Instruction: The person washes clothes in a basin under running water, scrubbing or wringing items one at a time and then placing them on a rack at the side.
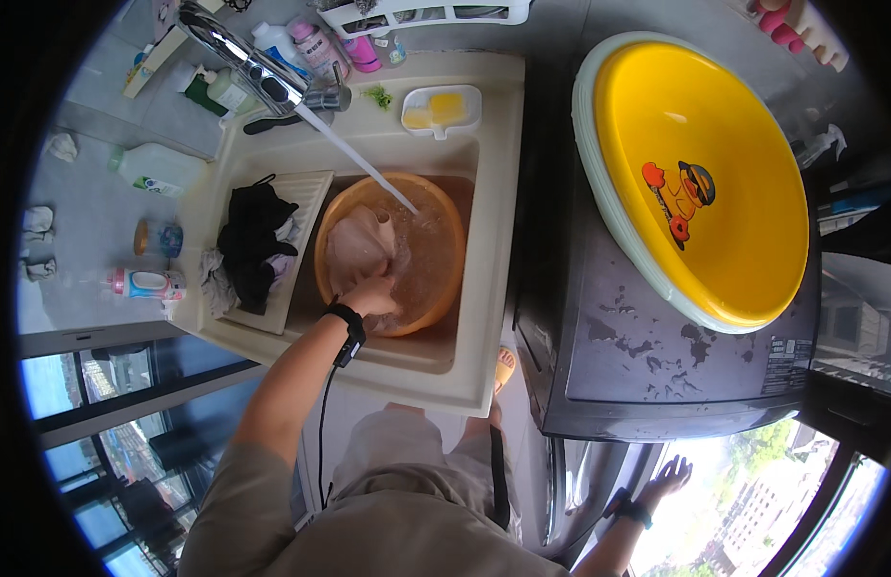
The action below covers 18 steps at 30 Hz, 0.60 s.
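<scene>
My left hand (373, 294) reaches into an orange basin (454, 292) that stands in the sink. It grips a soaked pale pink cloth (355, 245), whose folds gather at the fingers; the fingertips are partly hidden by cloudy water. A stream from the chrome faucet (272, 83) runs into the basin's far side. Out to the right, my right hand (673, 479) hangs in front of the bright window, well away from the sink, fingers somewhat apart and nothing in them.
Dark clothes (254, 234) lie on the sink's ribbed washboard (312, 209). A soap dish (442, 112) with yellow bars sits on the rim. Bottles (319, 50) line the back. To the right, a yellow basin (748, 166) leans on a wet dark appliance top (611, 375). A cord (323, 433) hangs from my left wrist.
</scene>
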Tool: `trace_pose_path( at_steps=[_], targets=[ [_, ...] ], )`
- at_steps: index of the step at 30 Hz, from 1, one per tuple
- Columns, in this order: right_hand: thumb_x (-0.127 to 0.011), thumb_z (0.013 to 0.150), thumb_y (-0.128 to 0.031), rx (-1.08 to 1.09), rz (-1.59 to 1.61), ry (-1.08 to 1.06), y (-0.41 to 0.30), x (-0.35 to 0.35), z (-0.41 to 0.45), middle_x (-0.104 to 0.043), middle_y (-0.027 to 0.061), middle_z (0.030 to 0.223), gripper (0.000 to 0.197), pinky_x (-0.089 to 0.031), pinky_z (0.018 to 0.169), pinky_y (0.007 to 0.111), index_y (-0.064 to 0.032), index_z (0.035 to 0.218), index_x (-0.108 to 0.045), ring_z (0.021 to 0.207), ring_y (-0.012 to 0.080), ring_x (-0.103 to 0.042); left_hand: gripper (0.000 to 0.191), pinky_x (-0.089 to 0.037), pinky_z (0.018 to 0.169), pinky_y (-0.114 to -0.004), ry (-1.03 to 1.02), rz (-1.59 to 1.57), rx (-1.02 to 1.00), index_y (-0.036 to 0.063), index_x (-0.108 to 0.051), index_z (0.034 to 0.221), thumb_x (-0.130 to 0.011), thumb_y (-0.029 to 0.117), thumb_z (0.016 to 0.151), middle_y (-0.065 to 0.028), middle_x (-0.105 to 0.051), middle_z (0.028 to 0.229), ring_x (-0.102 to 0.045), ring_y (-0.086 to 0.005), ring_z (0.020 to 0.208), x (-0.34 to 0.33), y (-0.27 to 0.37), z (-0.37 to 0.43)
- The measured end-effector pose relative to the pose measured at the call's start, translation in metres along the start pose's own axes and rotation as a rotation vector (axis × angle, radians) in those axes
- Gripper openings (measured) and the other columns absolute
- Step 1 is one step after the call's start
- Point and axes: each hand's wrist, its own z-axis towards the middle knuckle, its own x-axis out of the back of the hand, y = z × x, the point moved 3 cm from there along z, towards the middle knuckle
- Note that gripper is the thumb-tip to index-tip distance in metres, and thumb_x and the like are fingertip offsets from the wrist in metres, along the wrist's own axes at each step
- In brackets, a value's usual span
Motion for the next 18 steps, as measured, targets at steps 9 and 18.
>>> trace_pose_path(
  at_steps=[9, 18],
  targets=[
    [-0.048, 0.085, -0.005, 0.85, 0.043, -0.611, -0.226, -0.124, -0.207, -0.058, 0.0109, 0.084, 0.012, -0.046, 0.07, 0.034, 0.0003, 0.091, -0.057, 0.077, 0.0237, -0.057, 0.036, -0.044, 0.081, -0.031, -0.263, -0.386, -0.324, 0.0006, -0.065, 0.1, -0.069, 0.026, 0.075, -0.0104, -0.065, 0.099, -0.059, -0.0215, 0.093, 0.023, -0.015, -0.013],
    [-0.066, 0.074, -0.009, 1.302, -0.316, -1.467, -0.215, -0.341, -0.47, -0.037, 0.0164, 0.134, 0.053, -0.047, 0.085, 0.051, -0.0146, 0.123, -0.048, 0.122, 0.0436, -0.037, 0.041, -0.041, 0.095, -0.03, 0.238, -0.866, -0.551, -0.0043, -0.056, 0.116, -0.065, 0.014, 0.081, -0.0168, -0.047, 0.131, -0.05, -0.0229, 0.115, 0.066, -0.088, -0.053]
  ],
)
